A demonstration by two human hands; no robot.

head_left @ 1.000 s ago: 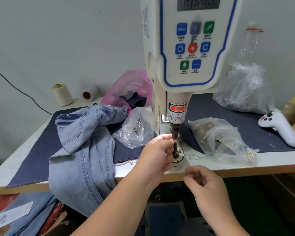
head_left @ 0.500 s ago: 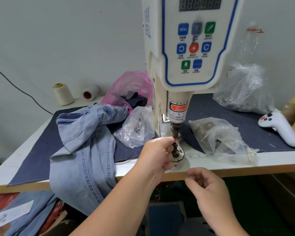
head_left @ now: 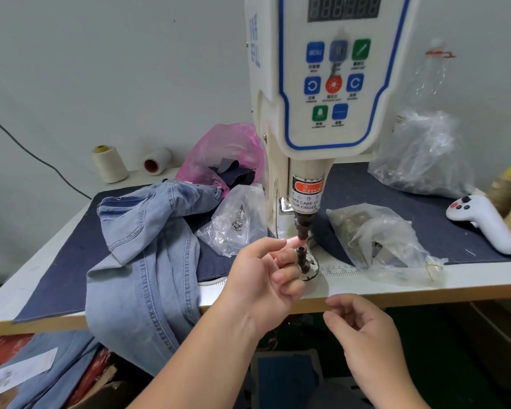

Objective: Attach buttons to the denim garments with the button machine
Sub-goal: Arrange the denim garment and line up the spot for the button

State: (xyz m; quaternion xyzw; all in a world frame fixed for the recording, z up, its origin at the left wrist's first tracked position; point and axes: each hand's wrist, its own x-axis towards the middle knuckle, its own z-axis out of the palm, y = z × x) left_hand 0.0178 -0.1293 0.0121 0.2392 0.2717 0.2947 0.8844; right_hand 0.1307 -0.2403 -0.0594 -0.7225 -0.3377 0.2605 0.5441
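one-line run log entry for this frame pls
left hand: fingertip at button machine die | right hand: idle below table edge | denim garment: not loaded

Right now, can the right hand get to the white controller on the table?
Probably yes. The right hand hangs loosely curled and holds nothing, just below the table's front edge. The white controller lies apart, farther right and back. Only a crumpled clear plastic bag lies near that path, and it seems easy to pass.

I see a white controller near the tabletop's right edge, two cream thread cones at its back-left corner, and a pink bag behind.
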